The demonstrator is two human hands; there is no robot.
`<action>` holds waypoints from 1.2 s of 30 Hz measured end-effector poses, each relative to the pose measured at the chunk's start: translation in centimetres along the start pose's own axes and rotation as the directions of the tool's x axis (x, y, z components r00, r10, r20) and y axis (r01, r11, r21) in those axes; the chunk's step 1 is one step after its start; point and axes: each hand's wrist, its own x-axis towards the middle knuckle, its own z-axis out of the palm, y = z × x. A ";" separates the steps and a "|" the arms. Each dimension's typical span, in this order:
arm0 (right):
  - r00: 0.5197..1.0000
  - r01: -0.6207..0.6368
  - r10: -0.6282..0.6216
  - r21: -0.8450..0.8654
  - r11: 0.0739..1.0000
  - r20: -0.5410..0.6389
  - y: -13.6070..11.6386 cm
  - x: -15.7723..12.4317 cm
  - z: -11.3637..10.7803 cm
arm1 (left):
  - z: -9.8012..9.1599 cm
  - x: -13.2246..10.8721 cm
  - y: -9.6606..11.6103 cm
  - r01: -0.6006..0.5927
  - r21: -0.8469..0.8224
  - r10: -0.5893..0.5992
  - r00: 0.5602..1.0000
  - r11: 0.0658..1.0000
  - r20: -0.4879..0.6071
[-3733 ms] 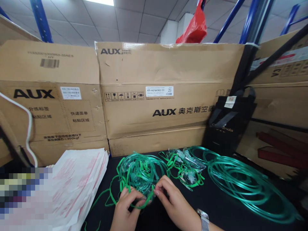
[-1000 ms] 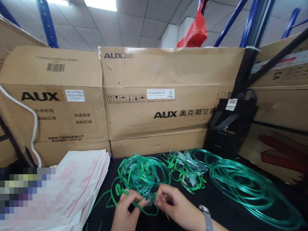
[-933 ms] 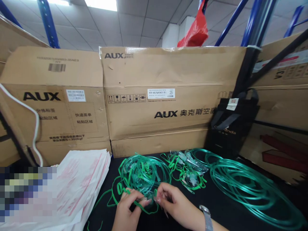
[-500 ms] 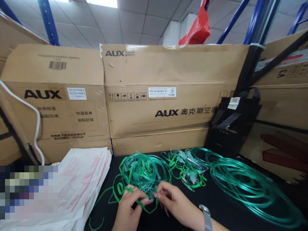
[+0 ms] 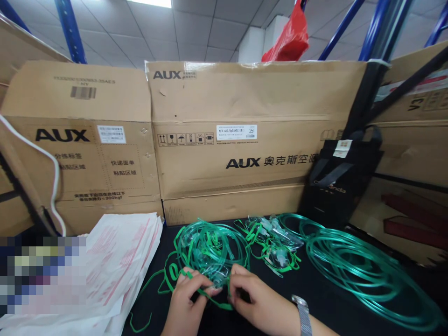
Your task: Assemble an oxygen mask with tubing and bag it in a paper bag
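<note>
My left hand (image 5: pixel 191 296) is closed on the near edge of a clear plastic oxygen mask (image 5: pixel 220 276), with a green strap running across its fingers. My right hand (image 5: pixel 257 296), wearing a watch on the wrist, pinches the green elastic strap (image 5: pixel 224 306) just right of the mask; its fingertips are partly hidden. Behind both hands lies a coil of green clear tubing (image 5: pixel 235 235) tangled with more green straps. Farther right, a second heap of clear masks (image 5: pixel 280 256) with green straps rests on the black table.
A large loose coil of green tubing (image 5: pixel 353 266) spreads over the right side. White printed bags (image 5: pixel 119 261) are stacked at the left. Cardboard boxes (image 5: pixel 196 163) form a wall behind, and a black bag (image 5: pixel 336 182) stands at the back right.
My right hand has moved slightly right and down from the mask's edge, drawing the strap with it. My left hand stays nearly in place on the mask.
</note>
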 end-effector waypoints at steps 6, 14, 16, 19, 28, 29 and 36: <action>0.981 0.065 -0.072 0.047 0.997 0.183 -0.2 -0.3 0.6 | 0.1 0.2 -0.4 0.084 -0.125 -0.095 0.992 0.989 -0.087; 0.993 -0.001 0.009 0.070 0.998 -0.115 0.0 0.3 -0.1 | 0.1 0.4 -0.3 0.137 -0.187 -0.152 0.986 0.973 -0.068; 0.986 -0.015 0.032 0.101 0.995 -0.161 0.0 0.5 -0.5 | 0.0 0.5 -0.3 0.145 -0.197 -0.161 0.984 0.970 -0.069; 0.963 0.003 0.021 0.090 0.996 -0.268 -0.1 0.5 -0.4 | 0.1 0.5 -0.4 0.165 -0.245 -0.181 0.982 0.955 -0.045; 0.978 0.029 -0.001 0.128 0.991 -0.210 0.5 0.5 0.3 | 0.3 0.7 0.3 0.280 -0.510 -0.258 0.959 0.814 0.115; 0.977 0.023 0.009 0.147 0.989 -0.213 0.5 0.5 0.3 | 0.3 0.7 0.3 0.278 -0.507 -0.258 0.960 0.816 0.110; 0.971 -0.037 0.116 0.346 0.937 -0.211 0.5 0.8 0.5 | 0.8 0.6 -0.2 0.271 -0.526 -0.229 0.963 0.806 0.145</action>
